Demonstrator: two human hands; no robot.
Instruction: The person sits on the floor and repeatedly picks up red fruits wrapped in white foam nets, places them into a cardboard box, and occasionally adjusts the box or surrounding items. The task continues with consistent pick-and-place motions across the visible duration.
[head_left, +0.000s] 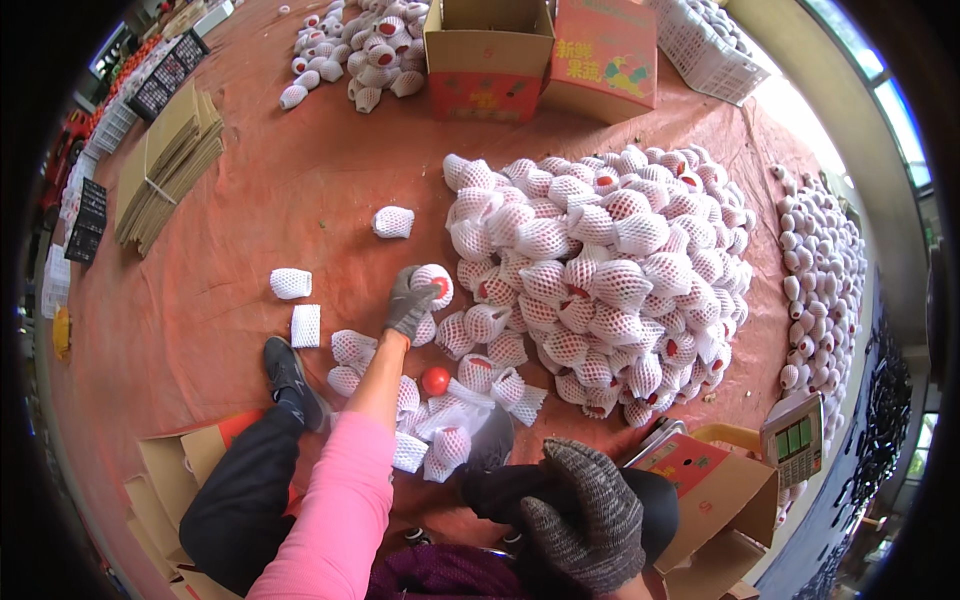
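Observation:
My left hand (411, 304), in a grey knit glove below a pink sleeve, grips a red round fruit in a white foam net (433, 286) at the left edge of a large pile of net-wrapped fruit (592, 277). My right hand (589, 517), in a mottled grey glove, is held over my right knee with thumb and fingers apart and nothing seen in it. Between my legs lie wrapped fruit, loose foam nets (529, 405) and one bare red fruit (436, 381). A flat foam net (305, 325) lies beside my left shoe.
Open cartons (484, 67) and a white crate (712, 52) stand beyond the pile. Flattened cardboard (169, 165) is stacked at left. A digital scale (793, 440) and open carton (716, 499) sit at right. More wrapped fruit (821, 285) lies at far right.

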